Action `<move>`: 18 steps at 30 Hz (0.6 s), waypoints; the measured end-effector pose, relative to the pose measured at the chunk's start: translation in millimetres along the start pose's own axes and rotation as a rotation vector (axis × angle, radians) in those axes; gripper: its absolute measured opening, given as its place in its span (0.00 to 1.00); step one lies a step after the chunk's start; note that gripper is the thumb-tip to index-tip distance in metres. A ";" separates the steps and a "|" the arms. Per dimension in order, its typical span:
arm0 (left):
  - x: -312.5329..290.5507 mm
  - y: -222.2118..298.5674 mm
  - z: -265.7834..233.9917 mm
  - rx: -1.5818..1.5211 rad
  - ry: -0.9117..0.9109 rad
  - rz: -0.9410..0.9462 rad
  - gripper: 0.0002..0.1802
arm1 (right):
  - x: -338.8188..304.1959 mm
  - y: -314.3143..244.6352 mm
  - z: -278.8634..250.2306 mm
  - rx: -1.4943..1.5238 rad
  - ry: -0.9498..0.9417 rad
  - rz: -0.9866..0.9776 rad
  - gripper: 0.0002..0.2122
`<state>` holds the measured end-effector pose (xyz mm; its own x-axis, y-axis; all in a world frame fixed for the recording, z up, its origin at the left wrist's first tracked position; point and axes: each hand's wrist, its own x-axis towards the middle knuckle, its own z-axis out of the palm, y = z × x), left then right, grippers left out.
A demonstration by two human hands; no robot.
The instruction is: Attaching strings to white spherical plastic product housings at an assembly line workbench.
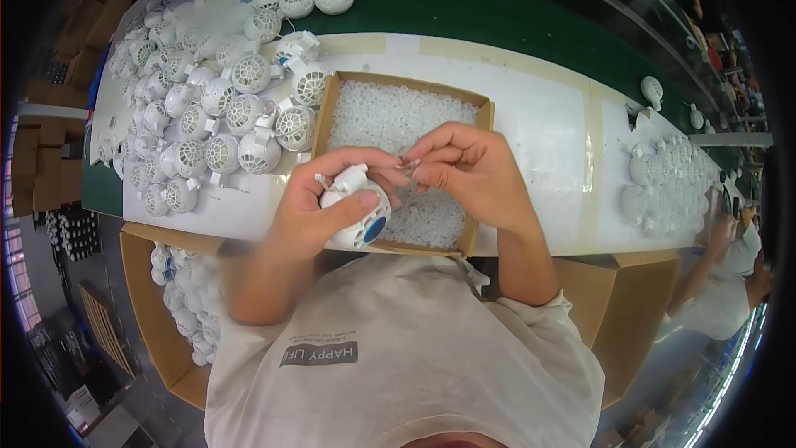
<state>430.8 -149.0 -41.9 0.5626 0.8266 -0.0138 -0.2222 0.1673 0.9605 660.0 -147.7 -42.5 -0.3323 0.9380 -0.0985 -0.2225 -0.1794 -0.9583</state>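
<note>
My left hand (319,203) is wrapped round a white ball-shaped plastic housing (347,231) with a blue round patch and a small white block on top. Close to its fingertips, my right hand (468,170) pinches a tiny clear piece (411,168), too small to make out fully. Both hands are over a shallow cardboard tray (489,120) full of small clear plastic pieces (398,108). The fingertips of the two hands nearly meet above those pieces.
Many white lattice balls (243,114) are heaped on the table (539,116) at the left. An open carton (149,282) at lower left holds more, beside another carton (638,299) at lower right. A person (717,282) works at far right near another pile (667,182).
</note>
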 end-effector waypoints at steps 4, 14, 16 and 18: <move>-3.2 5.3 10.3 0.103 -0.046 0.065 0.25 | -10.7 4.8 10.9 -0.259 -0.011 -0.130 0.06; -5.6 -29.2 11.8 0.415 -0.096 0.197 0.33 | -24.0 39.4 9.0 -0.057 0.051 -0.190 0.05; -2.7 -32.6 6.5 0.358 -0.119 0.220 0.35 | -17.9 37.2 6.6 -0.100 0.024 -0.190 0.06; -4.8 -39.8 10.2 0.324 -0.133 0.225 0.37 | -21.6 38.7 4.3 -0.119 0.015 -0.184 0.06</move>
<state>445.0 -165.1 -77.2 0.6314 0.7431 0.2218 -0.1009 -0.2048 0.9736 654.6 -176.2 -76.3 -0.2825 0.9561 0.0778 -0.1680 0.0305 -0.9853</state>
